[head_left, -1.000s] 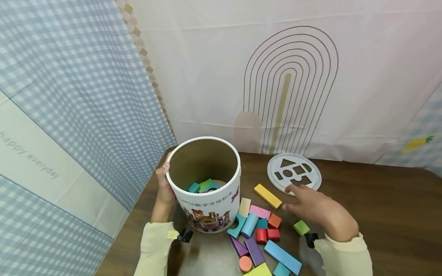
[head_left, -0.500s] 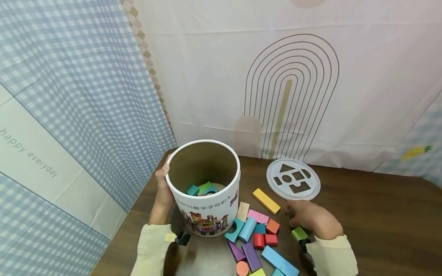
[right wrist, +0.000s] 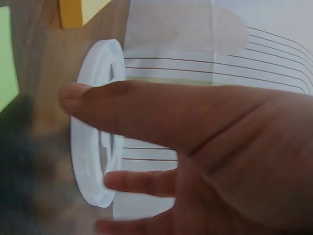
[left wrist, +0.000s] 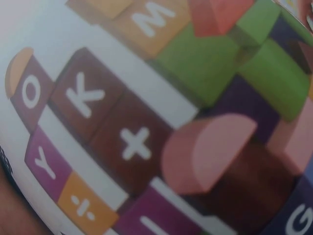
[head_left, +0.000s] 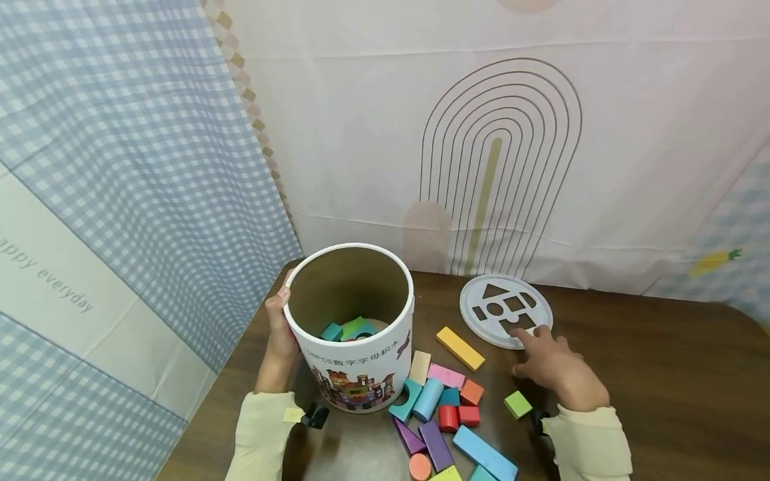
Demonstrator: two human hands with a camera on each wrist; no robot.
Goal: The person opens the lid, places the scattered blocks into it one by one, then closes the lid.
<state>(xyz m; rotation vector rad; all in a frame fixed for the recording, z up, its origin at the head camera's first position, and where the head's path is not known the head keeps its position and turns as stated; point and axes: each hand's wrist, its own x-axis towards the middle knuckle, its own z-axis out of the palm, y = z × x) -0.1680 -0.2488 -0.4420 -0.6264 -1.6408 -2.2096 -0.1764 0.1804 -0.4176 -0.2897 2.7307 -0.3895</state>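
A tall white bucket (head_left: 367,357) with printed building-block pictures stands on the table, its top open; several coloured blocks (head_left: 356,329) lie inside. My left hand (head_left: 281,334) holds the bucket by its left side, thumb near the rim. The left wrist view is filled by the bucket's printed wall (left wrist: 142,142). Over the lower right edge of a round white lid (head_left: 472,314) with shaped cut-outs is my right hand (head_left: 556,367), fingers spread. In the right wrist view the thumb (right wrist: 127,110) crosses in front of the lid; whether it touches is unclear.
Between the bucket and my right hand lie several blocks, among them a yellow bar (head_left: 460,349), a blue bar (head_left: 484,453), a purple bar (head_left: 436,445) and a pink block (head_left: 446,375). A green block (head_left: 518,405) sits below my right hand. A curtain (head_left: 355,167) hangs behind the table.
My right hand drew down from the lid toward the green block with fingers bent, then moved back up to the lid's edge and spread. The left hand stays on the bucket.
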